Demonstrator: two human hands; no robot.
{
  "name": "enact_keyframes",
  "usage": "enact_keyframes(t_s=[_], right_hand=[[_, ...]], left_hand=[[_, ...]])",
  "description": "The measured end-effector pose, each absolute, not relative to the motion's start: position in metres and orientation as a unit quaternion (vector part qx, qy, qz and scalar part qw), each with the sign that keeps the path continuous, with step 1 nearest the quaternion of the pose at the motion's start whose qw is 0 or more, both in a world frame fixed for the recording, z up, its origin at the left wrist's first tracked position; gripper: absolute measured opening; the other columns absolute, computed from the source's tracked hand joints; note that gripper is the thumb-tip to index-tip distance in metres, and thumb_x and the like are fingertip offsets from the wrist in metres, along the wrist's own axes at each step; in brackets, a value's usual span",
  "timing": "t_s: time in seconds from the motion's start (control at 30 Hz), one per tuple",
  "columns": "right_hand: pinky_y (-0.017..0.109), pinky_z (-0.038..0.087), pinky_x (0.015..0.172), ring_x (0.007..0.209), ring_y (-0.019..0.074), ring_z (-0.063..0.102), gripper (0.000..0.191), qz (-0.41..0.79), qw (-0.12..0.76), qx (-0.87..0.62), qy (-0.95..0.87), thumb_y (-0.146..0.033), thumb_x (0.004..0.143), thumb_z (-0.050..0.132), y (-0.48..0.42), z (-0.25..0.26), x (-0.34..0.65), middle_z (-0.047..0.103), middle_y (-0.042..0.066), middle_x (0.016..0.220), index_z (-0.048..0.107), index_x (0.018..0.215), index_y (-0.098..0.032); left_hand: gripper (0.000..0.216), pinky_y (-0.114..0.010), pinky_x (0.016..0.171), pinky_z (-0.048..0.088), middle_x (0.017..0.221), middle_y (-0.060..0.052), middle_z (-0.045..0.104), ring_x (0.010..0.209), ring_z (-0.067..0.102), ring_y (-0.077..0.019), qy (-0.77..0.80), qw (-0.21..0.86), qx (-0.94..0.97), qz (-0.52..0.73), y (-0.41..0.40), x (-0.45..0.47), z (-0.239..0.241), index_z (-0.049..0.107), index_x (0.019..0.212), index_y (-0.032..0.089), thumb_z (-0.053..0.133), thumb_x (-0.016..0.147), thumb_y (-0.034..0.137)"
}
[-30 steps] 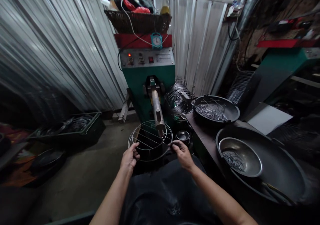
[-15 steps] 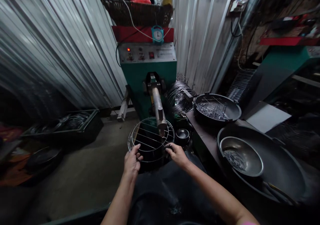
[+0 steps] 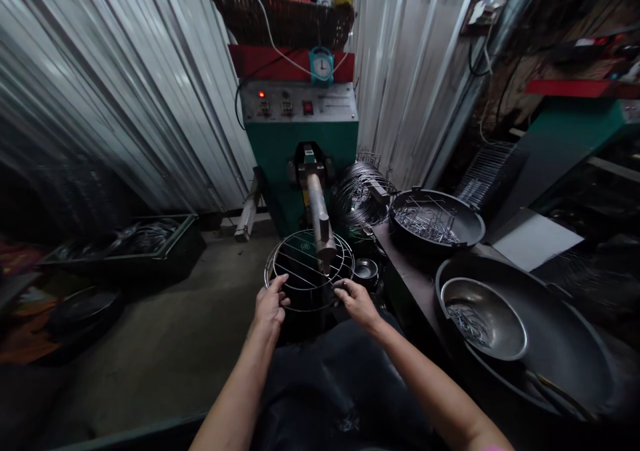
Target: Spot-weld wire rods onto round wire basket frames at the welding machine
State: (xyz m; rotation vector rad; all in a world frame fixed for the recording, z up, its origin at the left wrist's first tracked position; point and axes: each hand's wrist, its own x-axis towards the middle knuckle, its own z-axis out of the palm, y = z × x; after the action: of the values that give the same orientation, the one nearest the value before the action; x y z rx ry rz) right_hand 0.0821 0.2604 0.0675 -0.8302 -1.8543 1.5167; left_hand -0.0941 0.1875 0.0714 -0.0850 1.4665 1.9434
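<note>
A round wire rack (image 3: 299,272), with two rings and straight cross wires, sits around the arm of a green spot welder (image 3: 303,135). The welder's electrode tip (image 3: 327,268) comes down at the rack's right front part. My left hand (image 3: 271,302) pinches the rack's left front rim between thumb and fingers. Close beside the electrode tip, my right hand (image 3: 355,300) is closed with thumb and fingertips at the right front rim. Its fingertips are dark, and any small piece between them is hidden. The lower part of the welder is in shadow beneath the rack.
To the right, a black pan (image 3: 469,219) holds short wires, and a steel bowl (image 3: 510,324) with bent wires rests in a large wok (image 3: 575,344). A wire coil (image 3: 363,194) stands beside the welder. A small metal dish (image 3: 365,269) sits below. A green bin (image 3: 165,254) stands left.
The rack has turned slightly, its cross wires now sloping more, and its front edge sits a little higher. Both hands moved slightly with it. The view has shifted a little.
</note>
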Motion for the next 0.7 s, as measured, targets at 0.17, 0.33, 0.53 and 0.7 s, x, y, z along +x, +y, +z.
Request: enact_keyframes(t_s=[0.17, 0.33, 0.53, 0.7], right_hand=[[0.023, 0.043, 0.055, 0.051, 0.0091, 0.053, 0.015, 0.585, 0.316, -0.308, -0.68, -0.029, 0.074, 0.05, 0.265, 0.065, 0.077, 0.059, -0.003, 0.067, 0.055, 0.081, -0.017], [0.022, 0.042, 0.053, 0.049, 0.0089, 0.052, 0.013, 0.583, 0.326, -0.309, -0.677, -0.027, 0.074, 0.05, 0.269, 0.065, 0.07, 0.059, -0.002, 0.065, 0.056, 0.08, -0.018], [0.022, 0.042, 0.052, 0.048, 0.0094, 0.051, 0.011, 0.586, 0.329, -0.321, -0.667, -0.026, 0.073, 0.05, 0.272, 0.064, 0.067, 0.059, -0.002, 0.063, 0.057, 0.077, -0.018], [0.022, 0.041, 0.05, 0.046, 0.0092, 0.052, 0.012, 0.584, 0.324, -0.324, -0.67, -0.026, 0.073, 0.049, 0.272, 0.062, 0.066, 0.06, -0.002, 0.063, 0.057, 0.077, -0.018]], left_hand=[[0.043, -0.016, 0.034, 0.019, 0.048, 0.011, 0.032, 0.04, 0.027, -0.0028, 0.569, 0.343, -0.024, 0.747, 0.194, -0.1, 0.075, 0.043, 0.063, 0.018, 0.076, 0.037, 0.026], [0.044, -0.017, 0.034, 0.017, 0.046, 0.012, 0.031, 0.038, 0.025, -0.0023, 0.573, 0.35, -0.028, 0.741, 0.202, -0.105, 0.075, 0.039, 0.06, 0.019, 0.076, 0.037, 0.027], [0.04, -0.017, 0.034, 0.017, 0.046, 0.012, 0.031, 0.037, 0.024, -0.002, 0.589, 0.359, -0.039, 0.723, 0.207, -0.109, 0.071, 0.04, 0.059, 0.018, 0.074, 0.039, 0.026], [0.04, -0.017, 0.034, 0.016, 0.044, 0.012, 0.029, 0.036, 0.021, -0.0012, 0.58, 0.367, -0.05, 0.726, 0.207, -0.109, 0.069, 0.037, 0.057, 0.019, 0.074, 0.042, 0.024]])
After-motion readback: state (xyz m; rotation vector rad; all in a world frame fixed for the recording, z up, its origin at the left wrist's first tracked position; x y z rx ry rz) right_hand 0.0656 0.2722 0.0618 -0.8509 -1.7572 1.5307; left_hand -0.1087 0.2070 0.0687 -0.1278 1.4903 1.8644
